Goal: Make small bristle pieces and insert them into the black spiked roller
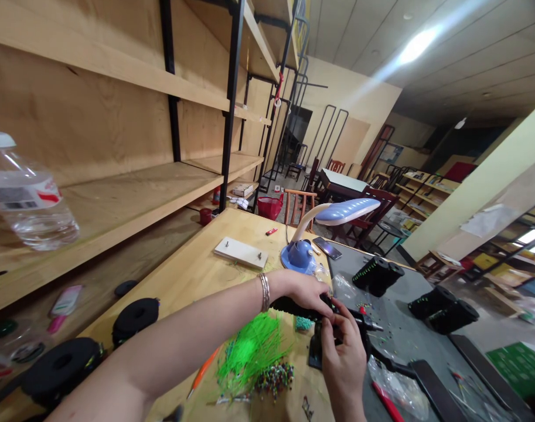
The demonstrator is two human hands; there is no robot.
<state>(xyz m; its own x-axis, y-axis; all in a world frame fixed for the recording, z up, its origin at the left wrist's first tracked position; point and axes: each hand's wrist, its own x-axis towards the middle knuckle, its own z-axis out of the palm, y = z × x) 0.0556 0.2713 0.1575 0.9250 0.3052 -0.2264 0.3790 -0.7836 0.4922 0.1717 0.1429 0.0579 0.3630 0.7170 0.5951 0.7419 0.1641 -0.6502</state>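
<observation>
My left hand [309,291], with silver bangles at the wrist, reaches across from the left, its fingers bent down and closed. My right hand [345,346] comes up from below, thumb and fingers pinched together close to the left fingertips. Whatever they pinch is too small and covered to make out. Under and beside the hands is a black clamp-like device [315,346] with a metal tip [375,326]. A dark ridged piece [287,305] shows beneath my left hand. Close by lie bright green thin strands [252,346], multicoloured beads [273,378] and turquoise beads [303,323].
A blue desk lamp [299,256] stands beyond the hands, with a phone [327,248] beside it. A white board with two bolts [241,252] lies left. Black spools [377,274] stand on the grey mat. A water bottle [25,193] sits on the shelf [139,193].
</observation>
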